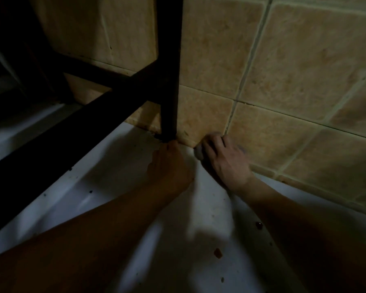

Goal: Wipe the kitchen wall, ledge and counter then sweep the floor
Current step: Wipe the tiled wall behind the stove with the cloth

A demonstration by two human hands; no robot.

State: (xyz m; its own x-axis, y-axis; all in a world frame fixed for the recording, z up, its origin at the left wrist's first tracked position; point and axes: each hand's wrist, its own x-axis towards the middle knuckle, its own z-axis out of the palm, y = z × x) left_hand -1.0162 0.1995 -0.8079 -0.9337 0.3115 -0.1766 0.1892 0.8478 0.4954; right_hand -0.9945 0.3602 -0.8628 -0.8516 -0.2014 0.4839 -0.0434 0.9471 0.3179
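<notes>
Pretty dim shot, so take the details with a grain of salt. The wall [283,60] is covered in big square tan tiles with a mottled, stone-like finish and pale grout lines, some of them darkened with grime, especially the vertical one running down toward the right hand. Below it sits the ledge [118,166], a smooth glossy white surface that catches a few soft reflections and is dotted with small dark specks, plus a couple of brownish-red spots on the near right. Where wall meets ledge there's a line of dark gunk along the joint. A black metal rack frame [169,81] with square-section bars stands on the left, its upright leg coming down right at that joint and its crossbars running off to the near left. The right hand [222,157] is at the base of the wall, just right of the leg, fingers curled over a small pale wad of cloth [199,152], pressing it into the corner where tile meets ledge; only a rounded greyish-white bit of it peeks out under the fingers. The left hand [169,163] reaches to the foot of the rack leg, and it's in shadow, so I can't tell whether its fingers are gripping the leg or just resting against it.
</notes>
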